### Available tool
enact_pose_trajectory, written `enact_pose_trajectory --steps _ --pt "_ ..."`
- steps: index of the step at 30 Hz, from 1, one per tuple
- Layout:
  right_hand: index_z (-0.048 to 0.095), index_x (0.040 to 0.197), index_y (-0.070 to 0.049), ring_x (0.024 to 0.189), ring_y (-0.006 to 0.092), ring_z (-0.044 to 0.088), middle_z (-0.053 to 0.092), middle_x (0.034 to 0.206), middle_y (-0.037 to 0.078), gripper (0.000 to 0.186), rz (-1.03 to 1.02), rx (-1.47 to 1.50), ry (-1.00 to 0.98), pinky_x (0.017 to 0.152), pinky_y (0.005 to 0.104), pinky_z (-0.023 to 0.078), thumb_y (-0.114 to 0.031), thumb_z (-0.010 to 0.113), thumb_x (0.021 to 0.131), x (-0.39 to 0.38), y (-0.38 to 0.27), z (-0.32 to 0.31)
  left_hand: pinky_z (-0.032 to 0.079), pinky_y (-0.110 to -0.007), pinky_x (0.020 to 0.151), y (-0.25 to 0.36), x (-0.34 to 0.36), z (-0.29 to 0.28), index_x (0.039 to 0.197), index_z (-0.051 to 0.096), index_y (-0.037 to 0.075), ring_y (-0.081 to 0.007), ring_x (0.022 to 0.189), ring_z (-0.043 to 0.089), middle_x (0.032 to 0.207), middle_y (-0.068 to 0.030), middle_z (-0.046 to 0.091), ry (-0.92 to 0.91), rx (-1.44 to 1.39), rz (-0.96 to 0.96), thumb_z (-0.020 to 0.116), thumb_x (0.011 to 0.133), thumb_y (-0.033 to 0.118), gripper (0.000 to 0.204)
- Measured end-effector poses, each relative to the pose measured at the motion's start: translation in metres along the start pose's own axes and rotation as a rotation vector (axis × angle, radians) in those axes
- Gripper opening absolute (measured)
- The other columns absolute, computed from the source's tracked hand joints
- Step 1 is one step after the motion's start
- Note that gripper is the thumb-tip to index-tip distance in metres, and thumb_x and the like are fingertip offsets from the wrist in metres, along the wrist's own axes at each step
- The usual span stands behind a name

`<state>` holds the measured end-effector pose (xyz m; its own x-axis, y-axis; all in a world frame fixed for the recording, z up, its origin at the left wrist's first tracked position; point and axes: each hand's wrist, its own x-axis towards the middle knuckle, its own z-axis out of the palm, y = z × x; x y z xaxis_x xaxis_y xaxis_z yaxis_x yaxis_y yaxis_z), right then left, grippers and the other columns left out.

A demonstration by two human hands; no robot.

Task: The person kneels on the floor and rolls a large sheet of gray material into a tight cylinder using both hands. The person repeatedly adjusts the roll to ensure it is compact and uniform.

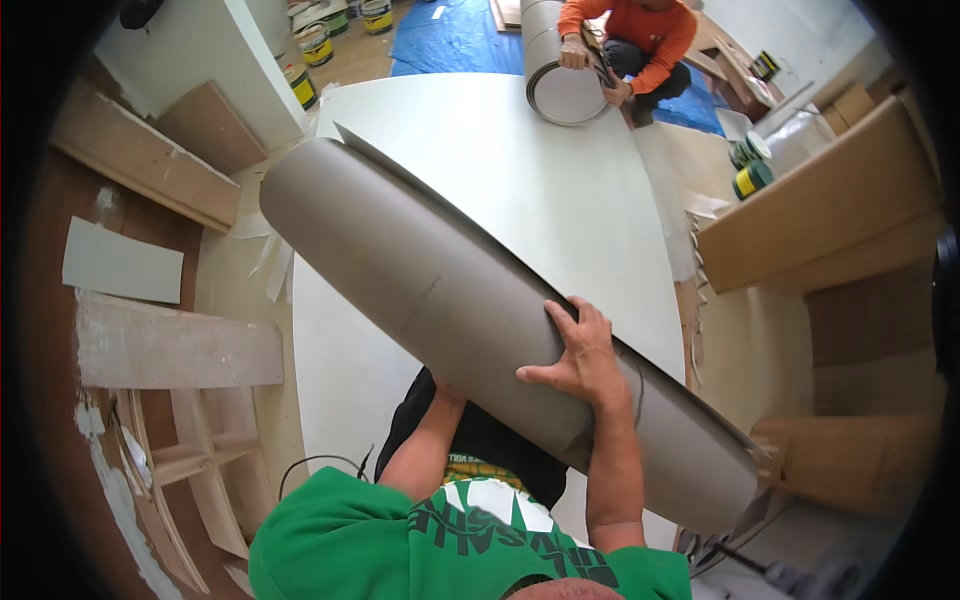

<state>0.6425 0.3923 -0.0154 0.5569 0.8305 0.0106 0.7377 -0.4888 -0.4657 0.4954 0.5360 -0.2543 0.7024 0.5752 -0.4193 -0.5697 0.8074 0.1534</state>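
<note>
The right hand [578, 358] lies, fingers apart, on the grey-brown roll [430, 270] — the left hand [450, 389], mostly hidden at its near edge, cannot be judged. The roll slants over the white sheet [560, 195]; beyond, a person in orange [660, 35] grips another roll [544, 45].

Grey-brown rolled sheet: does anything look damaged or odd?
Yes: a thin dark line left of the right hand and a dark streak beside its wrist mar the mostly plain rolled sheet; possibly cracks or stains.
</note>
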Motion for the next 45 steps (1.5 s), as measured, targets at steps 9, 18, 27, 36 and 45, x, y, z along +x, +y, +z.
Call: enact_pose_trajectory --steps 9,18,27,36,45 --pt "0.049 0.146 -0.011 0.135 0.0489 0.039 0.04 0.145 0.032 0.11 -0.135 0.107 -0.301 0.115 0.0551 0.032 -0.057 0.089 0.054 0.089 0.084 0.016 0.053 -0.041 0.093 -0.021 0.033 -0.002 0.125 0.06 0.005 -0.0253 0.106 0.064 0.12 -0.0098 0.066 0.1 -0.086 0.172 0.057 0.101 0.035 0.039" --pt "0.05 0.146 -0.013 0.137 0.0493 0.037 0.039 0.148 0.031 0.11 -0.231 0.119 -0.465 0.114 0.0556 0.033 -0.057 0.089 0.053 0.203 0.094 0.079 0.052 -0.041 0.094 -0.01 0.087 0.005 0.125 0.06 0.005 -0.0251 0.107 0.064 0.12 -0.0095 0.066 0.182 -0.179 0.273 0.058 0.101 0.034 0.037" --pt "0.051 0.142 -0.016 0.137 0.0471 0.037 0.04 0.147 0.028 0.105 -0.277 0.132 -0.631 0.115 0.0531 0.031 -0.051 0.09 0.051 0.286 0.102 0.101 0.052 -0.041 0.095 -0.023 0.122 0.006 0.124 0.061 0.006 -0.0249 0.108 0.063 0.121 -0.0093 0.066 0.213 -0.214 0.21 0.06 0.1 0.032 0.036" --pt "0.039 0.152 -0.02 0.141 0.0426 0.036 0.04 0.151 0.021 0.121 -0.121 0.239 -0.903 0.119 0.0531 0.032 -0.057 0.089 0.049 0.341 0.097 0.11 0.051 -0.041 0.096 -0.01 0.116 0.02 0.124 0.061 0.006 -0.0247 0.109 0.063 0.121 -0.009 0.066 0.215 -0.219 0.26 0.062 0.1 0.031 0.034" --pt "0.049 0.147 -0.004 0.125 0.036 0.05 0.057 0.128 0.022 0.086 -0.123 0.069 -0.396 0.111 0.0507 0.032 -0.065 0.061 0.087 0.27 0.037 0.112 0.04 -0.049 0.106 -0.052 0.096 0.0 0.136 0.054 0.009 -0.0294 0.123 0.053 0.136 -0.0114 0.057 0.11 -0.25 0.173 0.053 0.099 0.045 0.052"
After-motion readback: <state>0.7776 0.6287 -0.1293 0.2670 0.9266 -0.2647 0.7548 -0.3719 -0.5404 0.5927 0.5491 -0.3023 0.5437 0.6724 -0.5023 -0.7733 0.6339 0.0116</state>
